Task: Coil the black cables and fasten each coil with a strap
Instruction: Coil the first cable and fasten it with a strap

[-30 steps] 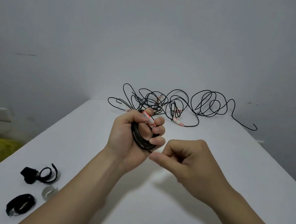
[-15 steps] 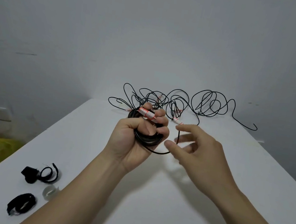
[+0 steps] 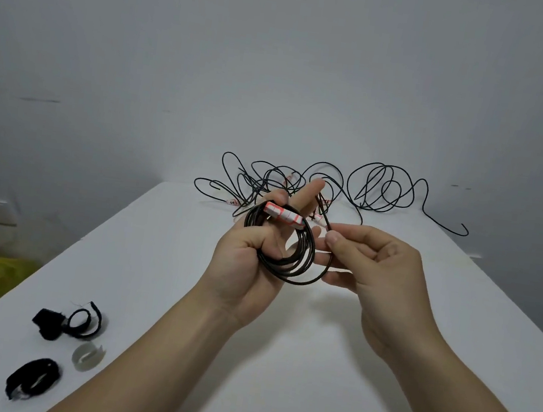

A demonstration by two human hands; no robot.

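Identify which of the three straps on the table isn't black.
The pale translucent strap, curled between the looped black strap and the flattened black strap; it alone is light.

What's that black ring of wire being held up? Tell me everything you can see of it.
The coil is thin black cable wound into several round loops, dull and rubbery-looking. It is held above the white table by the left hand, a finger passing through it. A red-and-white label sits across its top. The right hand pinches its loose outermost loop. No strap is on it yet.
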